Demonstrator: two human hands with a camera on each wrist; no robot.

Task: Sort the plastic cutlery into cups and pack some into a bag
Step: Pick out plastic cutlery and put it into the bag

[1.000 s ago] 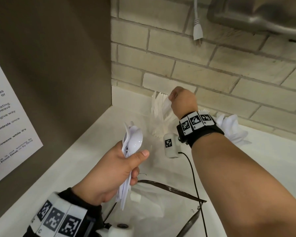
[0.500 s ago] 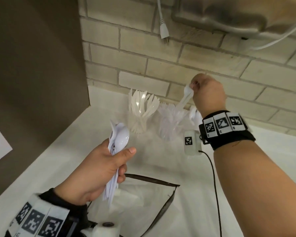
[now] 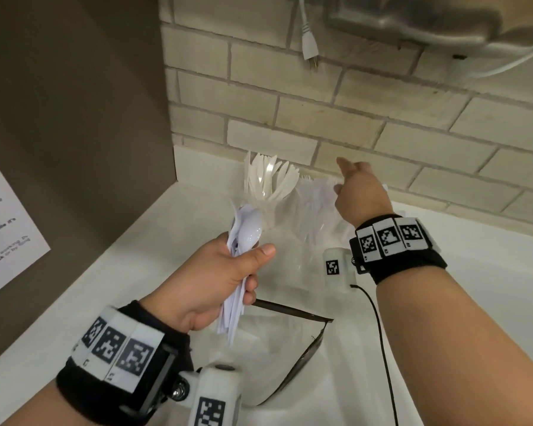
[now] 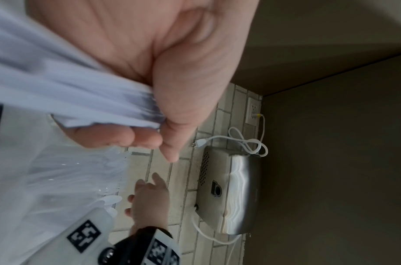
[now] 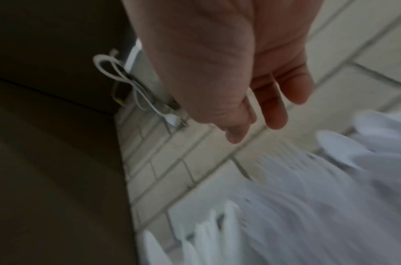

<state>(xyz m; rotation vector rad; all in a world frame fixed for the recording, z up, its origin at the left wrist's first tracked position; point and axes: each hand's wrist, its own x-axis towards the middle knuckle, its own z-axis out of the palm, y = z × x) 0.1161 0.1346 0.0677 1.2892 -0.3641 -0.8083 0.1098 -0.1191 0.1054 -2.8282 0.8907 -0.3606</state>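
Observation:
My left hand grips a bundle of white plastic cutlery, a spoon bowl on top; the left wrist view shows the handles blurred under the curled fingers. At the back of the white counter stands a clear cup of white knives, and right of it a clear cup of forks. My right hand hovers over the fork cup with fingers spread and nothing in it; the right wrist view shows its loose fingers above blurred cutlery. A clear bag with a dark zip edge lies open below my left hand.
A brick wall backs the counter. A brown cabinet side with a paper notice stands on the left. A metal appliance with a white cord and hanging plug is overhead. More white cutlery shows behind my right wrist.
One second ago my right hand pinched a piece over the knife cup; it carried it right to the fork cup, let go, and now hovers with fingers spread. The left hand kept its bundle.

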